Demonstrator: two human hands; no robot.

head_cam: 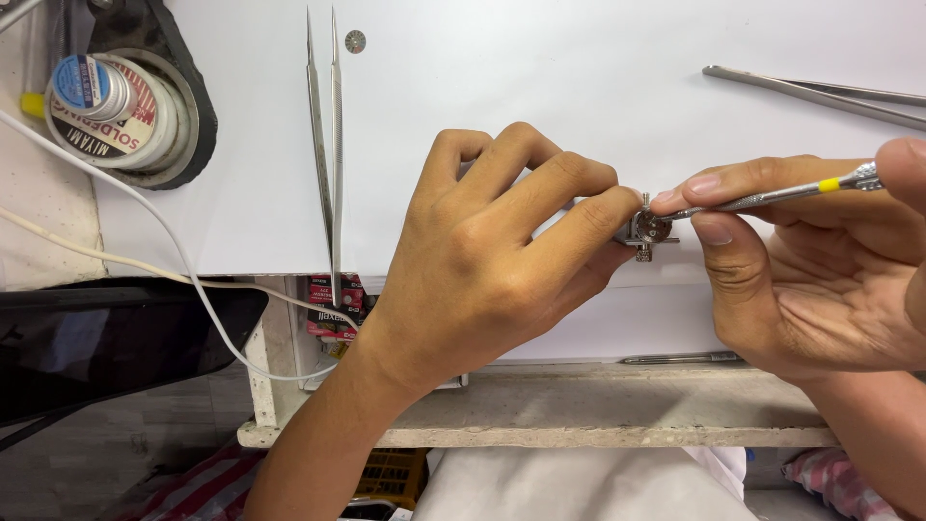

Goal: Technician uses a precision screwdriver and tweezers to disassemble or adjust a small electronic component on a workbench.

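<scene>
two hands, left hand (pixel 482 260) pinching small metal part (pixel 648 230), right hand (pixel 810 280) gripping screwdriver (pixel 772 196)

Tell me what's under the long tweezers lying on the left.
The long tweezers rest on the white sheet. Their tips overhang its front edge above small red packets, which the sheet partly covers.

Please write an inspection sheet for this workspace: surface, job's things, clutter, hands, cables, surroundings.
Surface: white sheet on a bench.
Job's things: small metal part; thin driver with a yellow band, tip on the part.
Clutter: tweezers, second tweezers, small disc, solder spool, metal rod.
Hands: left hand pinches the part; right hand holds the driver.
Cables: white cable runs over the bench edge.
Surroundings: dark screen, lower left.
</scene>
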